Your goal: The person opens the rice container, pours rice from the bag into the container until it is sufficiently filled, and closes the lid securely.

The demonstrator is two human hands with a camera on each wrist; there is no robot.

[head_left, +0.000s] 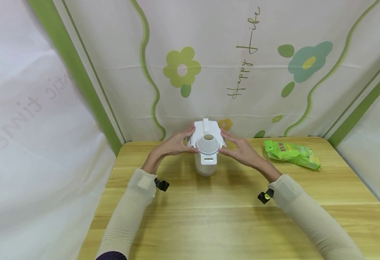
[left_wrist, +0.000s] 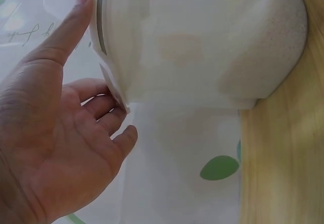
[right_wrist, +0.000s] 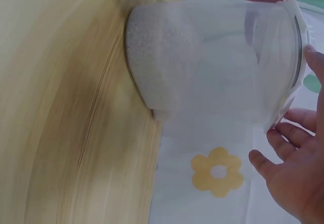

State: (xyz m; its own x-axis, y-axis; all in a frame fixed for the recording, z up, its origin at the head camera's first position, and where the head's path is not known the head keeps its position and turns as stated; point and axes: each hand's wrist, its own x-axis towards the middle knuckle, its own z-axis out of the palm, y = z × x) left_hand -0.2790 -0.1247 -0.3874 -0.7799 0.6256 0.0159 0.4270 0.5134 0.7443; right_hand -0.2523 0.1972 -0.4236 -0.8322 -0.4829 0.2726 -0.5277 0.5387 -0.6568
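Step in hand, by my read: lid [head_left: 207, 139] work on jar [head_left: 205, 167], which stands mid-counter [head_left: 209, 216], near the backdrop. Left hand [head_left: 173, 144] and right hand [head_left: 242, 150] flank the lid, one per side. Fingers [left_wrist: 109, 113] nearly straight, spread, tips touching lid's edge; no wrap-round grip seen. Next move likely calls for even pressure both sides, jar kept upright. Green pouch [head_left: 292, 154] lies apart, to the right.

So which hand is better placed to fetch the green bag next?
Probably the right hand: the bag lies on its side of the container; the left hand sits opposite.
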